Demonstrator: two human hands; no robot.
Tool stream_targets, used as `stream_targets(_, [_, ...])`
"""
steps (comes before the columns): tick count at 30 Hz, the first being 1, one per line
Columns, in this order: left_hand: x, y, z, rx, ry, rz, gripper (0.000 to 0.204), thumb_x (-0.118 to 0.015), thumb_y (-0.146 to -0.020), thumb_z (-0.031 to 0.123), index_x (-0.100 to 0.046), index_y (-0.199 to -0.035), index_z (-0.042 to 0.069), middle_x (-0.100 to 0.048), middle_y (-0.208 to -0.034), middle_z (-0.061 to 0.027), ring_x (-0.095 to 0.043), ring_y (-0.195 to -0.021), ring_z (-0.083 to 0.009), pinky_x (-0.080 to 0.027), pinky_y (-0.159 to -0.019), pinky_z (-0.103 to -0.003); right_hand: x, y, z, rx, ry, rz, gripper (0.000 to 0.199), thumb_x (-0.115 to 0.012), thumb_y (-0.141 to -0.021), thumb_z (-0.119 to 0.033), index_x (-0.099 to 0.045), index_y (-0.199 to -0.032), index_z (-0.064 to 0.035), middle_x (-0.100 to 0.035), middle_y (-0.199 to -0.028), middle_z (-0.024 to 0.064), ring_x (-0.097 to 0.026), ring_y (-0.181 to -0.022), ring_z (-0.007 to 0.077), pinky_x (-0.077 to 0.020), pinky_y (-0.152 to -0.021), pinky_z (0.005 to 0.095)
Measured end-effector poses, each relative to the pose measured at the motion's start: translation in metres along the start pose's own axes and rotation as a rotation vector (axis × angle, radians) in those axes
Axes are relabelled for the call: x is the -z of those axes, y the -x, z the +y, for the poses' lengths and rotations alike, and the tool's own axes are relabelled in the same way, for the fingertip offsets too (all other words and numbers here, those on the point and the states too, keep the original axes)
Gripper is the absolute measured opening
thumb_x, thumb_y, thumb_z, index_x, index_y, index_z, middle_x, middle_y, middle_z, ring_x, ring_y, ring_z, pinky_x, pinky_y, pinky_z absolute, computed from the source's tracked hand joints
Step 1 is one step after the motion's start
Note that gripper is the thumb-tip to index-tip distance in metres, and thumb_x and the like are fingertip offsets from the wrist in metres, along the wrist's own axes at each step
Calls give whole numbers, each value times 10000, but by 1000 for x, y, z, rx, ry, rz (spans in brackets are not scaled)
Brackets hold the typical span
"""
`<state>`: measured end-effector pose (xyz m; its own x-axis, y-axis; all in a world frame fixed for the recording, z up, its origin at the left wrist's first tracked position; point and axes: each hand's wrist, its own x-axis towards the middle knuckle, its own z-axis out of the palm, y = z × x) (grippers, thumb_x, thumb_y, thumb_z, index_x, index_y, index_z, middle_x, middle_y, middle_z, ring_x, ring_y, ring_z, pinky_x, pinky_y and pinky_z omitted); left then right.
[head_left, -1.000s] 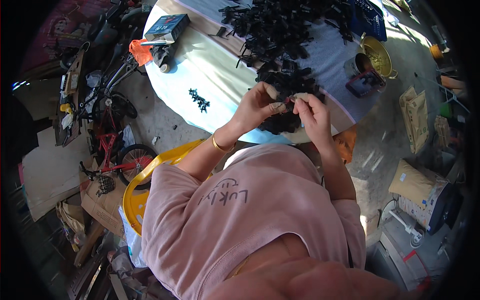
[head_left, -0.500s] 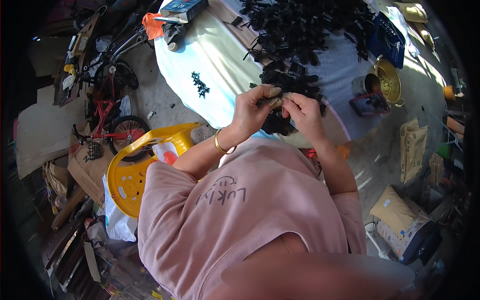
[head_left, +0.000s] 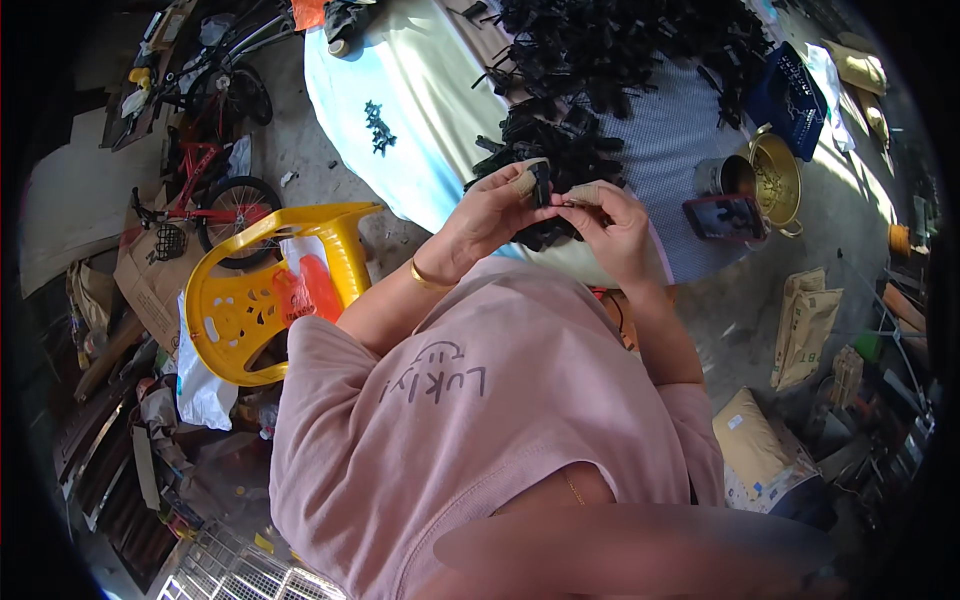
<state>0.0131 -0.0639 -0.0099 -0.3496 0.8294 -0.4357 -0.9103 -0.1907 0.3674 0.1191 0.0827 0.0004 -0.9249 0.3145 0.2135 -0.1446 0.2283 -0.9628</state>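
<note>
My left hand (head_left: 492,208), with a gold bangle at the wrist, pinches a small black piece (head_left: 543,184) that looks like plastic. Close beside it, my right hand (head_left: 610,222) has thumb and forefinger pressed together; what they hold, if anything, is too small to make out. Tan coverings wrap some fingertips on both hands. Just beyond the hands, a heap of similar black pieces (head_left: 560,145) lies on the cloth-covered table (head_left: 660,150), joining a larger black pile (head_left: 620,50) farther back. A small cluster of black bits (head_left: 378,130) sits on the pale cloth at the left.
On the table's right stand a metal cup (head_left: 738,176), a phone (head_left: 722,217) and a gold-coloured pot (head_left: 790,185) with small bits inside. A dark blue packet (head_left: 790,100) lies behind them. A yellow plastic chair (head_left: 345,245) and a red bicycle (head_left: 215,215) are at my left.
My hands have drawn slightly apart, and the black piece in my left hand now shows clearly. The whole view has shifted a little; the chair and table sit higher in it.
</note>
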Motion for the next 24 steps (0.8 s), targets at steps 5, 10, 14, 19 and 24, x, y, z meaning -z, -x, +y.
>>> stream_targets(5, [-23,7,3,-125,-516,35,310,-431,-901,54,-413,-1208,17,-540,-1010,-59,-559,-918,-128,-504,-819,-296,1,-2,2,-342,-327,5,182,-696,-738,-58,-592,-881,-10,-584,-762,-19,-525,-685,33,-440,-618,167])
stream_targets(10, [-26,11,5,-241,-811,-110,414,-510,-851,16,-385,-1244,-9,-532,-1057,-59,-536,-932,-107,-483,-825,-263,-5,-8,14,-506,-345,-22,225,-736,-704,-114,-582,-832,-9,-574,-742,-22,-492,-639,28,-429,-596,169])
stream_targets(14, [-22,5,6,-233,-771,-66,386,-586,-784,-52,-452,-1145,-23,-549,-1035,-75,-552,-933,-124,-492,-796,-271,-4,-12,6,-538,-367,-106,117,-614,-805,-59,-560,-902,-19,-534,-741,-34,-453,-606,8,-348,-497,152])
stream_targets(19, [-11,-5,12,-264,-692,-23,300,-601,-774,-54,-482,-1047,-13,-570,-984,-77,-571,-912,-136,-486,-802,-265,2,-17,-5,-551,-393,-161,159,-513,-883,-129,-587,-939,1,-543,-704,-33,-411,-556,-2,-315,-473,152])
stream_targets(24, [-14,-10,15,-368,-788,13,261,-589,-772,-75,-488,-1008,-28,-569,-940,-68,-578,-841,-114,-493,-770,-250,-1,-23,-10,-474,-130,-161,183,-487,-896,-139,-607,-911,-2,-552,-661,-31,-383,-517,-5,-299,-462,152])
